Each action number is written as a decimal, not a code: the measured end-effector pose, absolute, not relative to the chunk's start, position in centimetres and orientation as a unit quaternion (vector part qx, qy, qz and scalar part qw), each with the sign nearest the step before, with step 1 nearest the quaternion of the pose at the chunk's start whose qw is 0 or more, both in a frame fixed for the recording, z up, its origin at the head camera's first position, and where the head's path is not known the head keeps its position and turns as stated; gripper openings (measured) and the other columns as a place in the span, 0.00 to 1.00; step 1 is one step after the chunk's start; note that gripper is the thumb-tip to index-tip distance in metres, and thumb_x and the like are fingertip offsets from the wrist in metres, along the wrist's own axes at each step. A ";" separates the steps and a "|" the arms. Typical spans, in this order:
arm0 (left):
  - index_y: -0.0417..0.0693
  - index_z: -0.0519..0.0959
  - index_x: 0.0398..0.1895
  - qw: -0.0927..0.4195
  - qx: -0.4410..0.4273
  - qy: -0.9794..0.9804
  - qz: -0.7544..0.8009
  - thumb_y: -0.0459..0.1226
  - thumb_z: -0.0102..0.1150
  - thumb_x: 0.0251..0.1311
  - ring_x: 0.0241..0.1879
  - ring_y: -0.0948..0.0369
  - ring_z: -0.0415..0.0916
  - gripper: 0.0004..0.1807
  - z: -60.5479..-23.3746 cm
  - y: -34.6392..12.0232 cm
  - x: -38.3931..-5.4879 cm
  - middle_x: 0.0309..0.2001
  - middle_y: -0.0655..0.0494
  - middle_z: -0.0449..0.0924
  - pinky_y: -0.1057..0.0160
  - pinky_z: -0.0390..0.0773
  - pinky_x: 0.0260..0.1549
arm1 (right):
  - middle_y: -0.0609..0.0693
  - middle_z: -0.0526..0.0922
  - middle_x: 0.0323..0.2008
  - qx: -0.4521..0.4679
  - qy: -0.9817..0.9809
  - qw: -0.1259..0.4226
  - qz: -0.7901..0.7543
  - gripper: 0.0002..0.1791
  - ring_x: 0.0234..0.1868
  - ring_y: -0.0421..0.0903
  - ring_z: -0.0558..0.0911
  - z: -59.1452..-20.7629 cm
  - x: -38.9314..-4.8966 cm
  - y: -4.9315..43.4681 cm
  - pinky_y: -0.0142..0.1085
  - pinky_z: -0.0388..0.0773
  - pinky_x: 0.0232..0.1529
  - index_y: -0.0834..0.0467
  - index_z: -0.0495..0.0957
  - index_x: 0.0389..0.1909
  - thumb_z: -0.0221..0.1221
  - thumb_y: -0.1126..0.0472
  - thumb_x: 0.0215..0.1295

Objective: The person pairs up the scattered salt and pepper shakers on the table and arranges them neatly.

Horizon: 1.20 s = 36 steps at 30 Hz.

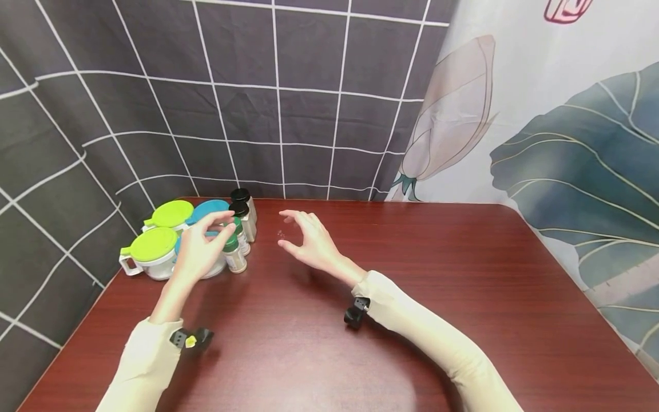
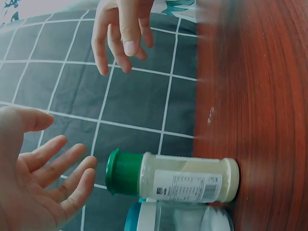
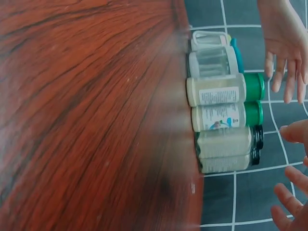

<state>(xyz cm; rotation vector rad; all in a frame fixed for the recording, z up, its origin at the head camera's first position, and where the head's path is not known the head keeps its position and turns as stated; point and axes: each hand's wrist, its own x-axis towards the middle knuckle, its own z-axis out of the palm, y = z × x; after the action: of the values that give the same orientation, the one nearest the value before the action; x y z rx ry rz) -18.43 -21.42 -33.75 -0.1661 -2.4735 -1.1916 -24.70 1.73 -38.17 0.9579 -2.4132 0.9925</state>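
My left hand (image 1: 198,247) hovers over the group of jars with its fingers relaxed and apart from the thumb, holding nothing. Nearest to it is a seasoning bottle with a green cap (image 1: 234,254), which stands upright on the table; in the left wrist view this green-capped bottle (image 2: 190,178) shows a white printed label. A second green-capped bottle (image 3: 224,116) stands beside it. Farther back are two black-capped bottles (image 3: 226,142). To the right of the bottles, my right hand (image 1: 315,243) hangs above the table with fingers spread, touching nothing.
Lidded seasoning jars with handles, two with lime lids (image 1: 153,245) and others with blue lids (image 1: 208,210), stand at the table's back left. The brown wooden table (image 1: 288,332) ends at a grey checked curtain (image 1: 309,114) and a floral curtain (image 1: 566,160).
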 end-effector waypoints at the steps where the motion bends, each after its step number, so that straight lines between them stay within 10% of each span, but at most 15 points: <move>1: 0.44 0.78 0.56 0.196 -0.060 -0.881 -0.427 0.42 0.56 0.65 0.40 0.79 0.73 0.19 -33.7 -21.6 -18.4 0.52 0.45 0.82 0.88 0.67 0.38 | 0.53 0.81 0.48 0.340 -0.853 0.179 0.352 0.32 0.50 0.49 0.76 -38.1 -24.7 1.6 0.41 0.73 0.52 0.54 0.70 0.61 0.68 0.56 0.55; 36: 0.41 0.72 0.61 0.199 -0.027 -0.882 -0.426 0.42 0.54 0.67 0.40 0.92 0.65 0.23 -33.5 -26.1 -16.3 0.56 0.38 0.77 0.87 0.65 0.40 | 0.51 0.80 0.48 0.353 -0.834 0.128 0.404 0.35 0.50 0.46 0.79 -37.9 -23.8 -2.5 0.40 0.73 0.54 0.54 0.71 0.60 0.72 0.56 0.50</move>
<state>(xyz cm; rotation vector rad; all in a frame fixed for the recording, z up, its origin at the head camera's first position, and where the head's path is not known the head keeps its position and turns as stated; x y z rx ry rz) -16.28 -26.15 -33.46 -0.0767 -2.4680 -1.1903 -23.85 -2.51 -37.93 1.0265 -2.4267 1.1745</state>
